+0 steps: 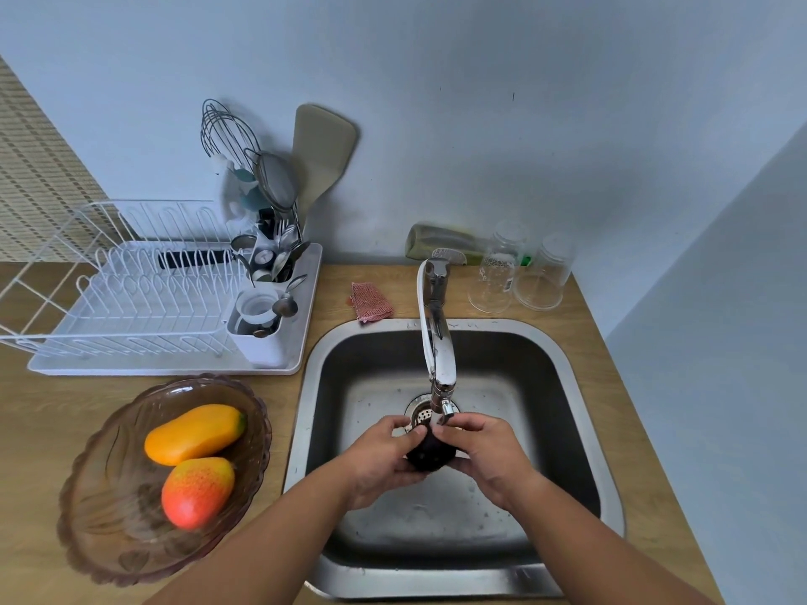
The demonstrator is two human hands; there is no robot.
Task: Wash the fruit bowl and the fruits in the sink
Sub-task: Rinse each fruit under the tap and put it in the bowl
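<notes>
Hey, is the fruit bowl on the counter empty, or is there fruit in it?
Not empty. The fruit bowl holds two fruits, an orange mango and a red-orange mango, lying next to each other.

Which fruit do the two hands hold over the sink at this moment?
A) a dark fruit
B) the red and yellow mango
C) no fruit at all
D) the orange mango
A: the left hand and the right hand grip a dark fruit under the tap over the sink, while the orange mango and the red mango lie in the bowl on the counter.
</notes>
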